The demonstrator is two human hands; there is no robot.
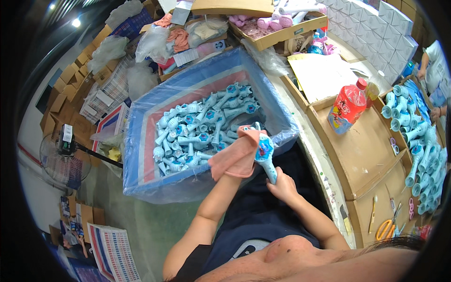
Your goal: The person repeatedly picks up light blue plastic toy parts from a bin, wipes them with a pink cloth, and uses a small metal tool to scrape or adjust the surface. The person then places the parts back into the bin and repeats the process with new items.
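Note:
A light-blue plastic toy wand [265,149], with a colourful emblem on its wide head and a slimmer handle, is held upright and slightly tilted in front of my body. My right hand [284,186] is closed around the lower end of its handle. A salmon-pink cloth [232,157] drapes over my left hand [231,180] and presses against the wand's head; most of the left fingers are hidden beneath it. Just beyond lies a big blue, white and red bin [141,187], lined with clear plastic, holding a heap of similar light-blue wands [206,123].
Right of me, a workbench carries cardboard trays [340,164], a red-capped drink bottle [347,105], orange scissors [386,229] and more light-blue wands [425,162]. Stacked white boxes [371,33] and a carton of pink parts [286,33] stand behind. A fan [66,150] is at left.

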